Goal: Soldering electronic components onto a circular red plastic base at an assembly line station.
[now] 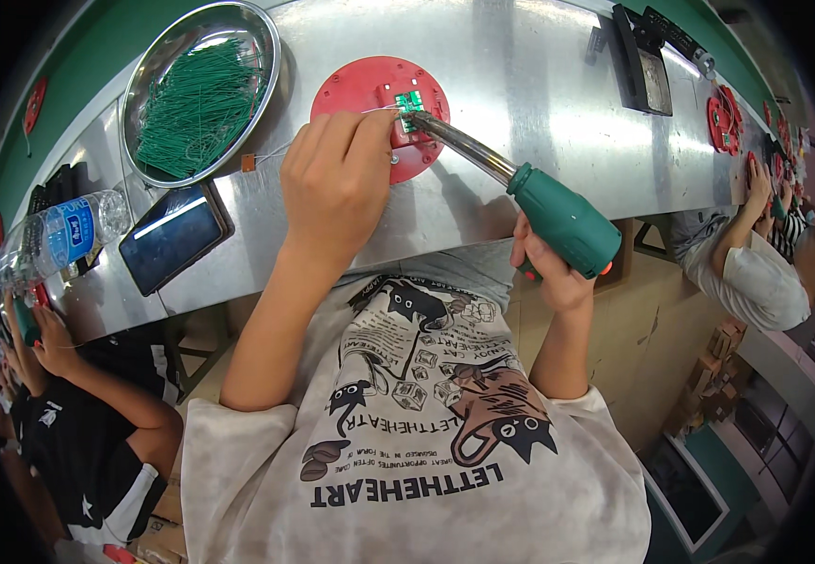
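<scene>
A small green circuit board (409,100) sits on a round red plastic disc (349,83) on the metal bench. My right hand (558,268) grips the green handle of a soldering gun (565,221), its metal barrel slanting up and left. The gun's tip reaches the board, though the exact contact is too small to make out. My left hand (337,174) is closed over the disc's left part, fingertips pinching a thin wire (381,109) that runs to the board. Pale wire also trails out left of this hand, near a small orange-brown tab (248,163).
A steel bowl (274,80) full of green wires (202,108) stands at the far left. Nearer are a dark phone (174,240) and a plastic bottle (64,235). A black stand (647,61) is at the back right. Co-workers' arms (755,202) show at both sides.
</scene>
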`<state>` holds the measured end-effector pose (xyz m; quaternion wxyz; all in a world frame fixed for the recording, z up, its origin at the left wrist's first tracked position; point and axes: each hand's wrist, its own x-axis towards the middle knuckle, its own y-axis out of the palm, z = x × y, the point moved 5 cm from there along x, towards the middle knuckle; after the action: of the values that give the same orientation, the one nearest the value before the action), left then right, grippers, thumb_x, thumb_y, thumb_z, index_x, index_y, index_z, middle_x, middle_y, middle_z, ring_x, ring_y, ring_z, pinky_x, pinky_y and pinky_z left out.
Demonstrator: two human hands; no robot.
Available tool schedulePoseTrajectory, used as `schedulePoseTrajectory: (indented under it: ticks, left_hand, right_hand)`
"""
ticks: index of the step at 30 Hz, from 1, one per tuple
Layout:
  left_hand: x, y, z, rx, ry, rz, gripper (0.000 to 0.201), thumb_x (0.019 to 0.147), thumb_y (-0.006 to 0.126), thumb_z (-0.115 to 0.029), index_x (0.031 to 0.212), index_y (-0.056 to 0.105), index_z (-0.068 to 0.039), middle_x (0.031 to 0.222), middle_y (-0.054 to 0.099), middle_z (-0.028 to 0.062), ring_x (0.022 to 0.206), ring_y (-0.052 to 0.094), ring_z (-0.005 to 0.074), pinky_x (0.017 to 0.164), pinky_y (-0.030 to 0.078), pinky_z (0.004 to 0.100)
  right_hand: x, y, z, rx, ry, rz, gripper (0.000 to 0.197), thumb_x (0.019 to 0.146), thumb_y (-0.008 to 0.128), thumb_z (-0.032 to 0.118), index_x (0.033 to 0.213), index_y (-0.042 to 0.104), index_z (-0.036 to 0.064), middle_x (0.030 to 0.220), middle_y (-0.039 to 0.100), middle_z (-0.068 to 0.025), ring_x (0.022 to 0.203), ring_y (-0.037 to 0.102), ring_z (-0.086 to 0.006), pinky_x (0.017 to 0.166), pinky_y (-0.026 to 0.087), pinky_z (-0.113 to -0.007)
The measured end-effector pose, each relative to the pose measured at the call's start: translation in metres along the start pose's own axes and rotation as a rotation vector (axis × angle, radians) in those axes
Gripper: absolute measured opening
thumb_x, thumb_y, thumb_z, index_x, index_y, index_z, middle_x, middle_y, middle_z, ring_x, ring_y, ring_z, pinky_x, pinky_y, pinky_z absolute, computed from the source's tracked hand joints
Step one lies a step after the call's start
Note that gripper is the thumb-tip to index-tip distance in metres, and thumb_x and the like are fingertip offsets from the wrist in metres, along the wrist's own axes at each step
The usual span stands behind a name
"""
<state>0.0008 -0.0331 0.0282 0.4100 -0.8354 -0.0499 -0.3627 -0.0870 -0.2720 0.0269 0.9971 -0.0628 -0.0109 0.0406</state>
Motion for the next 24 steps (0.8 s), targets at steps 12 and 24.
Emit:
schedulePoseTrajectory:
  ticks: [12, 24]
  left_hand:
    - [-0.002, 0.002, 0.001, 0.003, -0.013, 0.016, 0.023, 0.075, 0.07, -0.001, 0.097, 0.072, -0.008, 0.081, 0.062, 0.0039, 0.07, 0.059, 0.0229, 0.063, 0.048, 0.0365]
    - [-0.001, -0.001, -0.001, -0.036, -0.023, 0.043, 0.025, 0.078, 0.072, 0.0, 0.101, 0.074, -0.007, 0.083, 0.064, 0.0051, 0.073, 0.062, 0.0233, 0.065, 0.049, 0.0369]
  right_hand:
    - [-0.004, -0.006, -0.003, 0.052, -0.061, -0.099, 0.034, 0.091, 0.062, 0.008, 0.122, 0.06, -0.0079, 0.103, 0.066, -0.0214, 0.059, 0.061, -0.0202, 0.055, 0.049, -0.031]
    - [-0.01, -0.006, -0.013, -0.047, -0.14, 0.007, 0.04, 0.093, 0.064, 0.006, 0.129, 0.055, -0.0089, 0.11, 0.07, -0.0231, 0.062, 0.064, -0.0181, 0.057, 0.05, -0.03]
